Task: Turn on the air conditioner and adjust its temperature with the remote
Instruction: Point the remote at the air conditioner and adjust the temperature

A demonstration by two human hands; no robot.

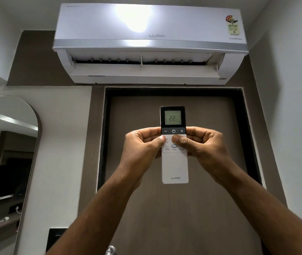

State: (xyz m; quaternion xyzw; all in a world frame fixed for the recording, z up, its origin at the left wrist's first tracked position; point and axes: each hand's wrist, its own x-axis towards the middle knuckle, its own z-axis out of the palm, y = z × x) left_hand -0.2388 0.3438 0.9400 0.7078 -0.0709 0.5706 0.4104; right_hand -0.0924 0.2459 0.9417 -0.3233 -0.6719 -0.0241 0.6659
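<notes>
A white wall air conditioner (150, 43) hangs high above a brown door, its bottom flap swung open. Below it, at arm's length, I hold a white remote (175, 168) upright with a black top and a lit screen reading 22. My left hand (142, 150) grips its left edge, thumb resting on the small buttons under the minus key. My right hand (205, 146) grips the right edge, thumb lying just under the power button. Both thumbs cover part of the button rows.
A brown door (211, 208) in a dark frame fills the wall behind the remote. An arched mirror (8, 144) hangs at the left, above a shelf with small items. A dark switch plate (56, 238) sits low on the wall beside the door.
</notes>
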